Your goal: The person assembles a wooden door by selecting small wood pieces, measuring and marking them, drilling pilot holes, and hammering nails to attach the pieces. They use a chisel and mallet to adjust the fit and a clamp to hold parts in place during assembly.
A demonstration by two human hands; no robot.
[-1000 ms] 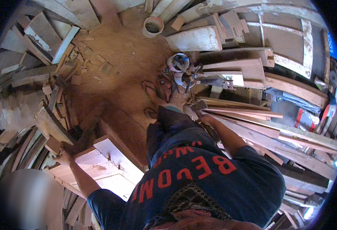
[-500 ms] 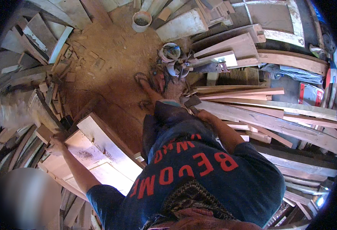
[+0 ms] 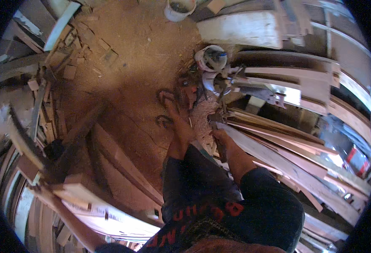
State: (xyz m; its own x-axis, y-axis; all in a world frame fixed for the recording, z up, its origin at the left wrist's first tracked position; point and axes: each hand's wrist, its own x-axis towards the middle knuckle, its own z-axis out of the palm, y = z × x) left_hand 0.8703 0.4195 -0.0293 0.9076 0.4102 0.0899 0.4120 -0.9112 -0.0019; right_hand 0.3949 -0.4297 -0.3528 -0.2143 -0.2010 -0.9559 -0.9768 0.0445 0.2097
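My left hand point(image 3: 38, 188) is closed on the far left end of a pale wooden panelled frame point(image 3: 78, 192). The frame stands tilted on edge, with dark slots cut in its near rail and bright light on its lower part. In my right hand point(image 3: 221, 137) is a wooden-handled tool point(image 3: 222, 155) with a broad dark head, perhaps a hammer or hatchet. The head is close to the ends of stacked boards, and whether it touches them I cannot tell. My bare foot point(image 3: 168, 101) rests on the dusty floor, beside a red and dark power tool point(image 3: 187, 93).
Two buckets, one white point(image 3: 211, 58) and one holding hand tools point(image 3: 214, 82), stand ahead, with a handsaw point(image 3: 261, 93) on planks beside them. Long boards point(image 3: 274, 154) fill the right side. Offcuts point(image 3: 69, 71) litter the left. Another bucket point(image 3: 179, 10) is farther off.
The wooden frame has tipped from lying face up to standing on edge, my left hand moving with it. My right arm now reaches farther forward with the tool. The whole view has shifted.
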